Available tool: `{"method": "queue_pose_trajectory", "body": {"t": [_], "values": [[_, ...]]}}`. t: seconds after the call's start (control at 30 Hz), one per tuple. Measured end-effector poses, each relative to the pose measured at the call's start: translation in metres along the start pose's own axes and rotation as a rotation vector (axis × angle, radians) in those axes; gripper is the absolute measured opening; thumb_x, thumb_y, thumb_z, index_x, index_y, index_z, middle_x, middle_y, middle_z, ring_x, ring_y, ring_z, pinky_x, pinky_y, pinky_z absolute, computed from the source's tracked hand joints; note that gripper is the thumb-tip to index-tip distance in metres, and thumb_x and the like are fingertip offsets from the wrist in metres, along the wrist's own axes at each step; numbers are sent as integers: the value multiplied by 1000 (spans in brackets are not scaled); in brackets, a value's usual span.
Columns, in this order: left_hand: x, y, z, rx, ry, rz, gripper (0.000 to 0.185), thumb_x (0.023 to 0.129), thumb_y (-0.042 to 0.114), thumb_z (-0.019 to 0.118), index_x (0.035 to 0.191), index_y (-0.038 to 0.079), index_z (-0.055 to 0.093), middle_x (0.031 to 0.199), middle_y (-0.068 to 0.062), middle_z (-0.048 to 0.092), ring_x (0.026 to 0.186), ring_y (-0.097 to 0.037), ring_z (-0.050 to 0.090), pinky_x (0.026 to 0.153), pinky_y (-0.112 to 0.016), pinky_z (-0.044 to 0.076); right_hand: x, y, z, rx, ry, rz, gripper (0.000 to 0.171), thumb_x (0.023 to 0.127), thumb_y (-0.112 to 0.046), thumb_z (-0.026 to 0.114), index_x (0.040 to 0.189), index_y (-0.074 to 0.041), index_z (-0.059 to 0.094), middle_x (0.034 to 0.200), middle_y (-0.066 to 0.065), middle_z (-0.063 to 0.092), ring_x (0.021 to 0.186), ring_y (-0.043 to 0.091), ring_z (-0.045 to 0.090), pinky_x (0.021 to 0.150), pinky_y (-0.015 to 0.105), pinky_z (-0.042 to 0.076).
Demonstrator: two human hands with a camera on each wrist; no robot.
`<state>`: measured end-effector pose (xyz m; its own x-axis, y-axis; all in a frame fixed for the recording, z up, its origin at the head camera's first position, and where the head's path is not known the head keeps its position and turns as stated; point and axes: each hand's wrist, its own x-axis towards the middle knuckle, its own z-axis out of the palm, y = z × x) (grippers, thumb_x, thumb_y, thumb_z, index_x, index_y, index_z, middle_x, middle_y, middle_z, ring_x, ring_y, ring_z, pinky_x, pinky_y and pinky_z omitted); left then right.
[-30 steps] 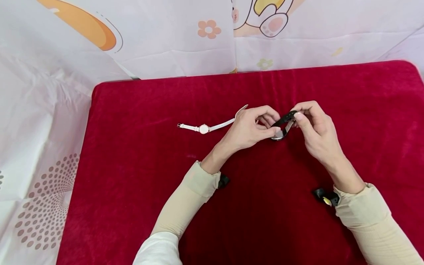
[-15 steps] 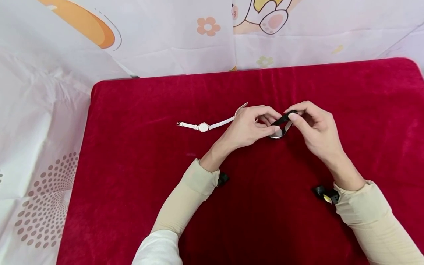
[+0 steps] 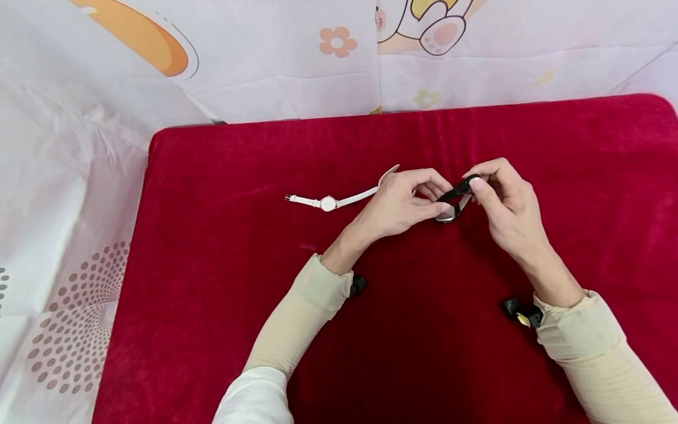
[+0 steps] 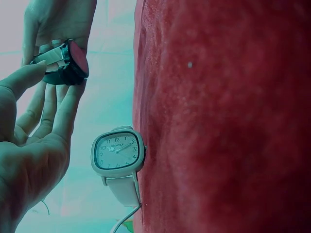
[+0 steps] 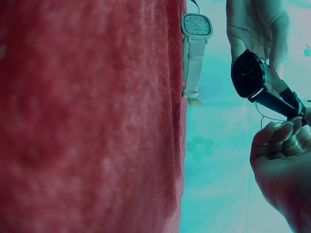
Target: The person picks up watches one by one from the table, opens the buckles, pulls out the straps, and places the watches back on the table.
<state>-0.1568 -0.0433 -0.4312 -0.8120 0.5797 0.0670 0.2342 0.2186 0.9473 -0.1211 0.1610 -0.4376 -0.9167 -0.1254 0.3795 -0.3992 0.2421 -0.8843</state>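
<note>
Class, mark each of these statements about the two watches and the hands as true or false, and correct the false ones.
1. Both hands hold the black watch. True: the left hand and the right hand grip it between them above the red cloth.
2. The white watch is on the person's wrist. False: it lies stretched out flat on the cloth, to the left of the left hand.
3. The white watch has a rounded square face. True, as the left wrist view shows.
4. The right hand pinches the black watch's strap. True.
5. The cloth is blue. False: it is red.
6. The person's forearms are bare. False: cream sleeves cover them.
</note>
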Motion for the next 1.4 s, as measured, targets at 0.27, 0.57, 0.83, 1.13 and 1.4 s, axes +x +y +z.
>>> {"method": "queue_pose_trajectory", "body": {"t": [0.27,0.57,0.83,1.13,1.4], "values": [[0,1,1,-44,-8,-29,20,84,10,80,101,8,69,91,0,69,82,-7,65,77,-20,56,1,-1,0,-36,19,10,16,100,-2,51,106,12,58,84,-2,62,72,16,55,67,20,44],[-1,2,0,-10,-6,-30,20,85,12,80,100,7,70,91,-1,70,82,-8,66,77,-20,56,1,0,1,-37,28,11,18,101,-3,50,105,14,54,82,-2,59,70,14,52,65,19,42],[0,2,3,-55,-22,-53,20,85,12,80,100,7,68,92,-2,68,84,-10,65,78,-20,56,-2,1,1,-24,24,-6,23,104,-4,47,109,18,45,96,-1,59,70,14,50,65,19,41],[1,3,1,-3,-31,-92,22,85,13,80,102,6,68,94,-3,68,85,-9,64,78,-18,55,0,4,2,26,49,15,15,104,-2,45,107,13,46,86,-3,59,71,11,53,66,16,43],[0,2,1,-19,52,-11,26,86,14,79,110,10,71,92,1,69,80,-5,65,77,-21,56,2,0,3,-22,12,24,21,103,-3,49,108,16,45,86,-5,61,70,13,56,69,17,47]]}}
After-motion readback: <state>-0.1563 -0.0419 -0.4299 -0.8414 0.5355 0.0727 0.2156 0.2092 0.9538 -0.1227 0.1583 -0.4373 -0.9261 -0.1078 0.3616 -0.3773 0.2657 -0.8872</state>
